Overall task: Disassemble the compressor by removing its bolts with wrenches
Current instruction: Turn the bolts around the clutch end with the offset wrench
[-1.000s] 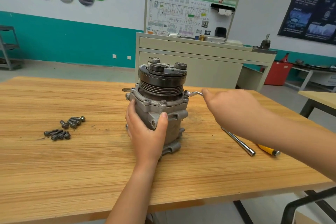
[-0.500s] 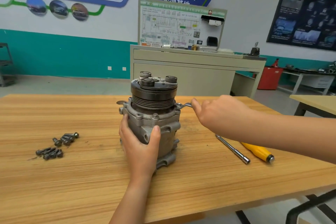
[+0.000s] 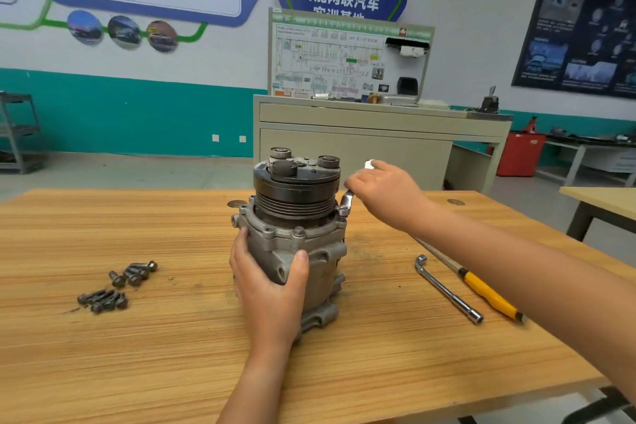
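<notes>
- The compressor [image 3: 292, 244] stands upright on the wooden table [image 3: 172, 354], about midway between the left and right edges and nearer the far edge than the near one. Its black grooved pulley [image 3: 296, 189] is on top.
- The left hand [image 3: 272, 286] wraps the grey body from the near side. The thumb lies on the front right and the fingers curl round the left flank.
- The right hand [image 3: 385, 193] hovers just right of the pulley, its fingers closed round a small silver wrench [image 3: 347, 199].
- The wrench is tilted steeply upward. Its lower end sits on a flange bolt [image 3: 343, 211] at the right rim of the housing, and its upper tip pokes out above the fingers.
- More bolt heads show along the front of the flange.
- Loose bolts [image 3: 134, 274] lie in two small heaps toward the left edge of the table, well apart from the compressor.
- An L-shaped socket wrench [image 3: 447, 289] lies toward the right edge, with a yellow-handled screwdriver [image 3: 488, 296] just beside it. The right forearm partly covers the screwdriver.
</notes>
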Action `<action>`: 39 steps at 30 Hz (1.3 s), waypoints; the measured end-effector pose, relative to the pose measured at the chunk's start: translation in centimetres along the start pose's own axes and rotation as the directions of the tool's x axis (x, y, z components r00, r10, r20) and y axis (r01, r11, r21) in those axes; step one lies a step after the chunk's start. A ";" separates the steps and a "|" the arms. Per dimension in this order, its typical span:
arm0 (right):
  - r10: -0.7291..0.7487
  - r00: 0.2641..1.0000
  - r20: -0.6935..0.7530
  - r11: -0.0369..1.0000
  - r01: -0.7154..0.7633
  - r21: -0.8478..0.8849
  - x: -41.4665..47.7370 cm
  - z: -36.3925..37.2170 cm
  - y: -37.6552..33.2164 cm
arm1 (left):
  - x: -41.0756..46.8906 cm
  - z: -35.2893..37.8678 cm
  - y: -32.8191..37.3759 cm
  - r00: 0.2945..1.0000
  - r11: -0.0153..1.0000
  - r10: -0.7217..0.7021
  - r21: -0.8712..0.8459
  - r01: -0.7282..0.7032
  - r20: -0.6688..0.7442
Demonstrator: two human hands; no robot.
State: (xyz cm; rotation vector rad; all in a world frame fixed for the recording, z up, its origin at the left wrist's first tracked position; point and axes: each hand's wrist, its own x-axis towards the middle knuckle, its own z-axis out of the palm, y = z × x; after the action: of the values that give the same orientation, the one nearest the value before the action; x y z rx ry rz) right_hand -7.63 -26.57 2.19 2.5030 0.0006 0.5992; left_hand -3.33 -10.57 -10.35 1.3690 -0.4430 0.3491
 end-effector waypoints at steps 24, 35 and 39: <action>0.109 0.881 0.461 0.951 0.042 -0.306 -3.4 -7.0 -2.8 | -0.5 0.1 0.2 0.999 0.998 -0.036 -0.050 0.036 0.001; 0.038 0.878 0.477 0.967 0.087 -0.237 -2.7 -7.1 -1.5 | -0.5 0.2 0.2 1.000 0.999 -0.026 -0.044 0.026 -0.003; 0.103 0.882 0.460 0.980 -0.011 -0.199 -3.7 -6.2 -1.6 | -0.4 0.3 0.2 1.000 0.999 -0.021 -0.035 0.021 -0.013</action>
State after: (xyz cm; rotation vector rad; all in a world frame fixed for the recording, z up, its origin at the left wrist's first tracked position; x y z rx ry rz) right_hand -13.37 -22.42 4.43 2.4014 -0.3012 -0.0029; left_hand -3.84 -10.83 -10.31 1.3355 -0.4219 0.3314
